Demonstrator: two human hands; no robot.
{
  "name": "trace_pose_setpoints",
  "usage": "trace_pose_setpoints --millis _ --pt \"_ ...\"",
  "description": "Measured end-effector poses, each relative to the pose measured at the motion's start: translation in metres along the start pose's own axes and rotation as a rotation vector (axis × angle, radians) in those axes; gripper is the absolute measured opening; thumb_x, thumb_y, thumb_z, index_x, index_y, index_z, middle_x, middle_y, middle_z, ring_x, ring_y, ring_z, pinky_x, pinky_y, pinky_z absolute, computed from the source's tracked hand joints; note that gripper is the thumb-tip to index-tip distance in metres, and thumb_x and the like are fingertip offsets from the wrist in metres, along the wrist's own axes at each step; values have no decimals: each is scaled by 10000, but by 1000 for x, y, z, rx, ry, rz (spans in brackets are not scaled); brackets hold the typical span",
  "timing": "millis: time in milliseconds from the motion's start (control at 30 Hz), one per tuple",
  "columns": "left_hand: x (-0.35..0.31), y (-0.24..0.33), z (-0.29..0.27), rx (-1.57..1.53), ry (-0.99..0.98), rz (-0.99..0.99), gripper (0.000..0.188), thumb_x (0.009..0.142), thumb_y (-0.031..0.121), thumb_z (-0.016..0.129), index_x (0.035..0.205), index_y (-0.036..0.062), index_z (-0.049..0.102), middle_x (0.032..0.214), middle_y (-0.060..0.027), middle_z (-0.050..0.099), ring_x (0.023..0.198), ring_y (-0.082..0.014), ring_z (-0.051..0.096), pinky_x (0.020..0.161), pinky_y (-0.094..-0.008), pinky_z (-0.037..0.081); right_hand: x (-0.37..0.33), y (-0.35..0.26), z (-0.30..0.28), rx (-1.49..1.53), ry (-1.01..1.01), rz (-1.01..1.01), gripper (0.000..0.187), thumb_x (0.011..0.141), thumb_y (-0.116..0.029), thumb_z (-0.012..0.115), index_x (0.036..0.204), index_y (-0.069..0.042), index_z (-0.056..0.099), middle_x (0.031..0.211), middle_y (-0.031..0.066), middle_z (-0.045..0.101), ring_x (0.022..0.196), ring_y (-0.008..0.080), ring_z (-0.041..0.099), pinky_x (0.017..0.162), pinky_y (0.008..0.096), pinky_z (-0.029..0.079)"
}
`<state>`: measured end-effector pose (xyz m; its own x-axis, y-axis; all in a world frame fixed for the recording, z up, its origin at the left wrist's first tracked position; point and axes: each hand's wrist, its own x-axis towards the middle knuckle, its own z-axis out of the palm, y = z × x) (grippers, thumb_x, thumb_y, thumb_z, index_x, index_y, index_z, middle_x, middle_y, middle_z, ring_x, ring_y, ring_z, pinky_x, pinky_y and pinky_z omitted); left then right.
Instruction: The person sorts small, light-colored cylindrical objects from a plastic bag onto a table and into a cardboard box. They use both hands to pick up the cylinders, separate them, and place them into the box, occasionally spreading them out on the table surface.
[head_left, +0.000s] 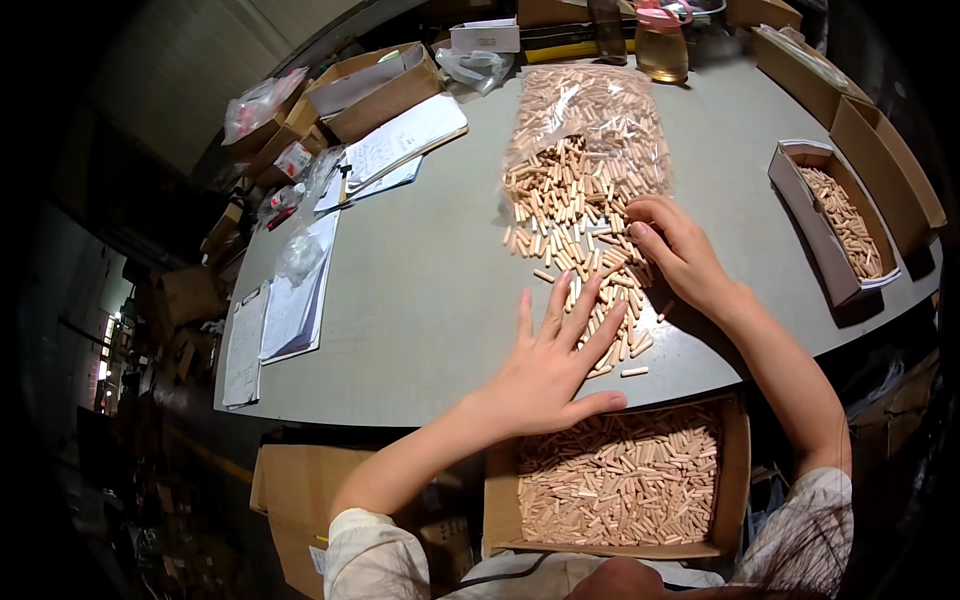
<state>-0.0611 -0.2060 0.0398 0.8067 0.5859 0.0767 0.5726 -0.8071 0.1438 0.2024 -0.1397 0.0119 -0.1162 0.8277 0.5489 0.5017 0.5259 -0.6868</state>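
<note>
Short wooden dowels (570,195) spill from the mouth of a clear plastic bag (590,100) and trail across the grey table toward me. My left hand (550,365) lies with its fingers spread over the near end of the trail, the fingertips touching dowels. At the right side of the pile is my right hand (675,245), its fingers bent and thumb near the index finger; whether a dowel is between them is hidden. Below the table edge, right in front of me, a cardboard box (735,470) holds a thick layer of the same dowels.
On the right stands a narrow box (815,225) of dowels beside an upright cardboard piece (885,170). Papers and a notebook (405,140) lie at the left, with clipboards (245,345) nearer. Open boxes (375,95) and a jar of liquid (662,50) line the far edge.
</note>
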Motion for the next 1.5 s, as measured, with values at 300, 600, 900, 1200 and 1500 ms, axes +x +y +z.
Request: trace_pose_setpoints --millis 300,600,900,1200,1500 --pt "2 1 14 -24 36 -48 949 1016 614 580 1689 38 237 1733 -309 179 1620 -511 98 1248 -722 65 -1 12 -6 -21 -38 -17 242 1076 -194 591 1128 22 686 1244 138 677 1152 322 654 1005 383 508" --pt "-5 -71 12 -168 192 -250 738 1090 371 476 1653 -52 254 1692 -335 261 1595 -474 213 1295 -580 133 -1 -3 -11 87 -34 -41 184 917 -1 611 1066 0 719 1240 144 684 1119 341 663 975 388 525" --pt "-3 -80 10 -368 261 -140 562 1112 231 432 1605 -36 404 1618 -239 472 1556 -391 368 1293 -456 232 -2 -9 -14 90 -409 -388 339 677 76 596 946 -24 776 1074 98 763 1064 309 688 932 405 560" --pt "-14 -68 -1 -807 475 -329 355 1069 82 536 1393 -5 656 1368 -114 704 1309 -228 626 1129 -342 462 0 1 -36 36 21 68 326 776 109 526 999 18 746 1028 123 744 861 239 700 759 331 541" --pt "-6 -46 -12 -298 469 119 140 853 96 806 972 82 733 994 -85 678 985 -298 616 868 -404 490 0 -5 -39 -132 -55 7 224 804 82 562 954 22 717 963 127 696 777 271 661 706 359 522"
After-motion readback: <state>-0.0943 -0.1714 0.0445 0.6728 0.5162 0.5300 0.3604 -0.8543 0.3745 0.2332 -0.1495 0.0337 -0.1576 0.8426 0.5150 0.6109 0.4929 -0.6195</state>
